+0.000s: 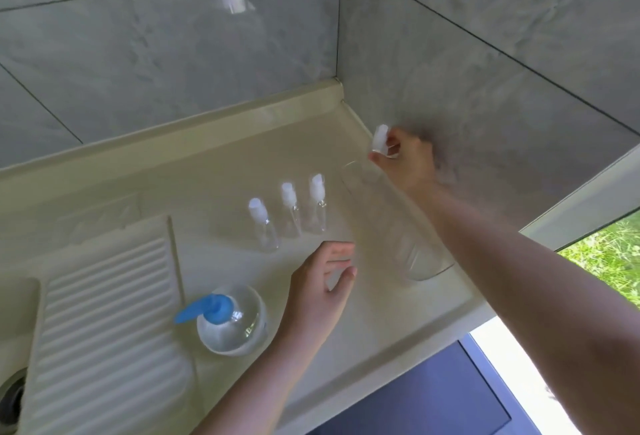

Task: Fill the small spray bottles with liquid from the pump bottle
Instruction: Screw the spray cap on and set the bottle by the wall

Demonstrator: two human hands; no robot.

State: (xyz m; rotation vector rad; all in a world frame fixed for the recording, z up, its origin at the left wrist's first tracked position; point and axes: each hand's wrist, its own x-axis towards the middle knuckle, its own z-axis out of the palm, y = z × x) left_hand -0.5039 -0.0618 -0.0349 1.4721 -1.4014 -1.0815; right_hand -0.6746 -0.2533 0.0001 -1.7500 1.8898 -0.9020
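The cream moulded tabletop [214, 171] carries a round clear pump bottle with a blue nozzle [231, 320], the landmark here. Beyond it stand three small clear spray bottles with white caps [290, 211]. Beside it the left hand [320, 290] hovers, fingers loosely apart. Far beyond, the right hand [407, 157] pinches a fourth white-capped bottle [381, 138]; blur suggests motion, so it could slip.
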